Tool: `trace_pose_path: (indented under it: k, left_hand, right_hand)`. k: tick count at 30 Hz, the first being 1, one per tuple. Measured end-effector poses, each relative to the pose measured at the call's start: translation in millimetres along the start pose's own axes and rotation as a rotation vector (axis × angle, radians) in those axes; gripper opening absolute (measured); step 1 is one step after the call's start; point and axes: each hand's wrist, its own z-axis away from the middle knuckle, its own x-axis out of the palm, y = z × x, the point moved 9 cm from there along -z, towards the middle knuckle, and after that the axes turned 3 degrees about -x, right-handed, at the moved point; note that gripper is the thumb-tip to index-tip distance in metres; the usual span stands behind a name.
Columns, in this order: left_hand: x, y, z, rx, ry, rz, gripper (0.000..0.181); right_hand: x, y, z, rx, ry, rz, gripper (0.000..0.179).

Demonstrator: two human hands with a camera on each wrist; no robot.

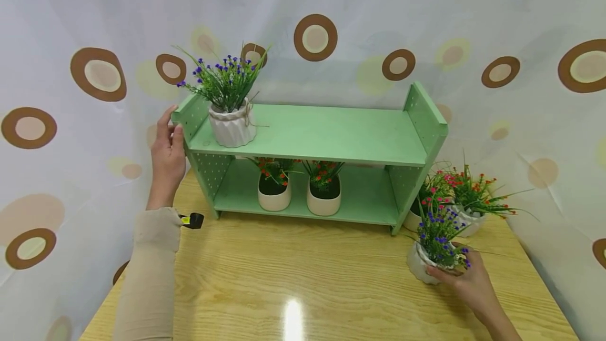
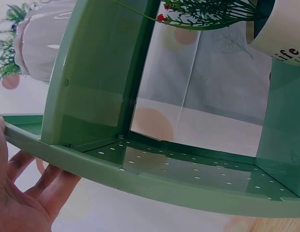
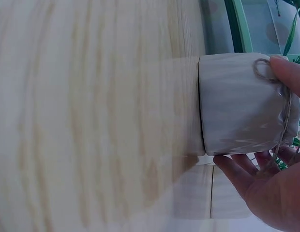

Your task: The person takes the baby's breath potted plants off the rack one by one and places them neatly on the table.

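A green two-tier shelf [image 1: 307,130] stands on the table. At its left side panel [image 2: 155,188], my left hand [image 1: 169,159] grips the upper edge, thumb in front and fingers behind. My right hand [image 1: 468,280] holds a white ribbed flowerpot [image 3: 242,104] with twine around its rim, thumb and fingers on opposite sides. Blue-purple flowers [image 1: 440,233] and green leaves fill this pot, which is close to the tabletop right of the shelf. A similar white pot [image 1: 232,126] with purple flowers sits at the left end of the upper tier.
Two cream pots [image 1: 274,198] with red flowers stand on the lower tier. Right of the shelf, behind the held pot, are another white pot [image 1: 468,222] with orange-red flowers and a pot with pink flowers [image 1: 437,188]. A patterned curtain [image 1: 355,4] hangs behind the wooden table [image 1: 265,267].
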Motion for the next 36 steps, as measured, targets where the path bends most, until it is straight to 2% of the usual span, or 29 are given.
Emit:
trace_pose_path:
  k: [2,6,9,13,16,22,26,32,34,36]
  left_hand:
    - [-0.1,-0.6,0.5,-0.004,0.001,-0.003,0.047]
    - [-0.3,-1.0,0.7,-0.002,0.001,-0.007,0.047]
    - [-0.3,-0.9,0.3,0.006,0.005,-0.009,0.047]
    - [-0.3,-0.6,-0.4,0.019,0.011,-0.006,0.047]
    - [-0.3,-0.2,-0.7,0.023,0.012,-0.004,0.047]
    - [-0.3,-0.5,0.1,0.013,0.009,-0.003,0.047]
    - [-0.4,0.1,0.6,0.009,0.003,-0.001,0.047]
    - [-0.3,-0.8,0.8,-0.005,-0.006,-0.005,0.048]
    - [-0.3,-1.0,0.7,-0.007,-0.007,-0.008,0.048]
    - [0.0,-1.1,0.3,-0.003,-0.007,-0.006,0.048]
  right_hand:
    - [1.0,0.2,0.4,0.004,-0.018,-0.022,0.065]
    - [1.1,6.0,1.0,0.051,-0.031,0.026,0.066]
    - [1.4,8.0,0.7,0.061,-0.036,0.019,0.066]
    - [1.7,2.5,-0.3,0.003,-0.024,-0.011,0.063]
    - [-0.5,-2.7,-0.5,-0.042,-0.002,0.019,0.06]
    - [-1.2,-6.0,0.9,-0.061,0.006,0.056,0.058]
    - [-0.2,-1.1,3.2,0.007,-0.018,0.083,0.065]
    - [-3.7,10.6,14.8,0.221,-0.081,0.08,0.102]
    - [-10.5,7.3,18.5,0.237,-0.06,0.076,0.106]
    - [-20.2,-0.7,22.2,0.212,-0.002,0.052,0.103]
